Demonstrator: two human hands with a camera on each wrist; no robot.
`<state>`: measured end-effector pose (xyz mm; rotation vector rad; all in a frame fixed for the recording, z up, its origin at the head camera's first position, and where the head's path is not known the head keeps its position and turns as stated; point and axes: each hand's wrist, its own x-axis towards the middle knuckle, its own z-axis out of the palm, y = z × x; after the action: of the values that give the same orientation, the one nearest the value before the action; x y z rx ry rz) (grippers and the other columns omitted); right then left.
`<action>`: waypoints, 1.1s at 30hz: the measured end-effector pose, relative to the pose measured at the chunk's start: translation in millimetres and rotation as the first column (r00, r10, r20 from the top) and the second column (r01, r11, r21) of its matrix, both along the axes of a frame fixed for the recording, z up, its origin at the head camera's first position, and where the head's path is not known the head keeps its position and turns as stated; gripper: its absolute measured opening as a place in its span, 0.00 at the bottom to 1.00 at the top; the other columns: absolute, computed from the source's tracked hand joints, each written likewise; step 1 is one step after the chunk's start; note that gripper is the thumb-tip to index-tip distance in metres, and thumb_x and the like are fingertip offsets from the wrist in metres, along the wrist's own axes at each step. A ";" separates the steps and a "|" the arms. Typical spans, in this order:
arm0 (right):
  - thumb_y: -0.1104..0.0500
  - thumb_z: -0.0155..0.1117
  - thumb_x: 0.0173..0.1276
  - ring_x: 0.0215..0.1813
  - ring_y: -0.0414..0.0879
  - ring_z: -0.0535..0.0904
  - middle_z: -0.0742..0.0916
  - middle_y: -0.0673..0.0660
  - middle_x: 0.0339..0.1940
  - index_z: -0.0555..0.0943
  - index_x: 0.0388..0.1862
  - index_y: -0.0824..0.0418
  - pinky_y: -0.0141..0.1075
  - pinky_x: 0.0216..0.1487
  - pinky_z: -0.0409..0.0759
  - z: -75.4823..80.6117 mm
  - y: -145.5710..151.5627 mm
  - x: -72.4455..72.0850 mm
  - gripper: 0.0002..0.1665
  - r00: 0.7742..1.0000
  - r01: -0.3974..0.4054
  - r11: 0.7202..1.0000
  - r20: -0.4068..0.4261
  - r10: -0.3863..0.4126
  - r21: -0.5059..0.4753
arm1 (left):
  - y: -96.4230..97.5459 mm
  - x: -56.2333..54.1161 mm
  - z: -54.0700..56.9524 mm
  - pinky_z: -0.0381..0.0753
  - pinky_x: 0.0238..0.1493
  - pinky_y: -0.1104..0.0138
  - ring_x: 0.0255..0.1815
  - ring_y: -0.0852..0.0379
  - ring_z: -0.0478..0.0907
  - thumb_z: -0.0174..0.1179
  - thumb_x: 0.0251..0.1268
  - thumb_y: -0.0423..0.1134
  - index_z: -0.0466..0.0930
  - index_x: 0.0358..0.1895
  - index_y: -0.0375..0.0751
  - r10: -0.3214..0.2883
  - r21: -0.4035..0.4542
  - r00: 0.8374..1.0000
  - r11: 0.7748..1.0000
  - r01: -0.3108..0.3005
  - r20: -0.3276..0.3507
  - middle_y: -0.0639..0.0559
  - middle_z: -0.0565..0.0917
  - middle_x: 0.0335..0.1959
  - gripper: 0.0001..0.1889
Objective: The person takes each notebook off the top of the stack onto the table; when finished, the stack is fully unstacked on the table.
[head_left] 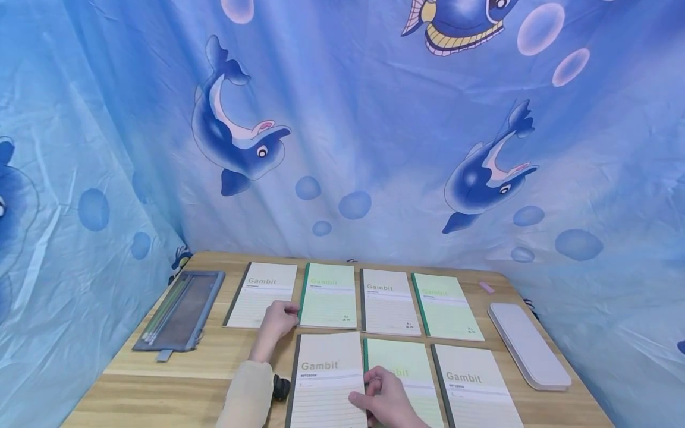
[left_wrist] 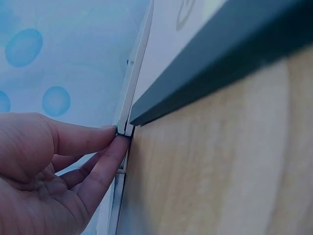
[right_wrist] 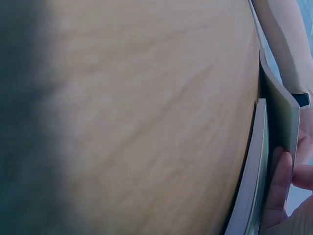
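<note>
My left hand [head_left: 279, 321] pinches the lower left corner of a pale green notebook [head_left: 329, 297] with a green spine, second from the left in the back row. In the left wrist view, the thumb and forefinger meet at that corner. My right hand [head_left: 386, 397] grips the right edge of a white notebook [head_left: 326, 380] with a dark spine. The right wrist view shows this cover [right_wrist: 281, 93] raised above the table, fingers beneath and thumb on top. Under the right hand lies another green notebook [head_left: 401, 368], partly hidden.
White notebooks [head_left: 264, 297] [head_left: 387, 303] and a green one [head_left: 449, 306] share the back row; another white notebook [head_left: 476, 386] lies front right. A mesh pencil pouch [head_left: 184, 309] is at left. At right are a white case [head_left: 527, 345] and a small pink piece [head_left: 486, 288].
</note>
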<state>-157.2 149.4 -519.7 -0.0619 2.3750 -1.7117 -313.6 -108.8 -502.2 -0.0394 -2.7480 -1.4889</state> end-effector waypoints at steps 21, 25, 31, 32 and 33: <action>0.63 0.70 0.62 0.16 0.41 0.79 0.82 0.53 0.19 0.77 0.51 0.75 0.30 0.18 0.79 5.1 2.0 2.4 0.22 0.997 -0.071 0.996 0.001 0.071 0.048 | 0.1 3.1 2.0 0.83 0.45 0.56 0.39 0.48 0.83 0.61 0.51 0.19 0.82 0.48 0.23 -0.017 0.012 1.000 1.000 0.017 0.023 0.38 0.86 0.38 0.17; 0.65 0.69 0.61 0.17 0.43 0.80 0.82 0.54 0.20 0.76 0.52 0.75 0.30 0.19 0.80 5.5 3.1 3.2 0.23 0.997 -0.082 0.996 -0.013 0.082 0.034 | 0.6 2.8 1.8 0.83 0.44 0.57 0.39 0.48 0.83 0.61 0.51 0.19 0.82 0.48 0.23 -0.018 0.011 1.000 1.000 0.018 0.022 0.38 0.86 0.38 0.17; 0.64 0.69 0.62 0.18 0.45 0.82 0.83 0.55 0.23 0.74 0.55 0.74 0.34 0.21 0.82 13.9 8.8 -0.9 0.25 0.995 -0.093 0.995 -0.015 0.094 0.030 | 0.5 3.0 3.6 0.83 0.44 0.57 0.39 0.48 0.83 0.60 0.52 0.19 0.82 0.49 0.23 -0.023 0.010 0.999 1.000 0.023 0.024 0.39 0.86 0.38 0.17; 0.64 0.68 0.63 0.19 0.45 0.82 0.83 0.55 0.23 0.74 0.55 0.75 0.35 0.22 0.83 16.7 10.1 -3.2 0.25 0.995 -0.092 0.995 -0.022 0.093 0.033 | 0.4 2.9 3.9 0.83 0.44 0.57 0.39 0.48 0.83 0.61 0.52 0.19 0.82 0.49 0.23 -0.024 0.008 0.999 1.000 0.024 0.021 0.39 0.86 0.37 0.18; 0.64 0.68 0.63 0.19 0.46 0.82 0.83 0.55 0.23 0.74 0.56 0.75 0.36 0.22 0.84 19.6 11.3 -6.1 0.25 0.995 -0.089 0.995 -0.032 0.091 0.037 | 0.2 2.5 3.8 0.84 0.43 0.57 0.39 0.48 0.83 0.61 0.51 0.20 0.81 0.49 0.23 -0.025 0.006 1.000 1.000 0.025 0.019 0.39 0.86 0.37 0.18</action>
<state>-163.3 160.7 -500.2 -0.1911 2.3870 -1.6403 -311.1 -108.6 -498.4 -0.0598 -2.7681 -1.5110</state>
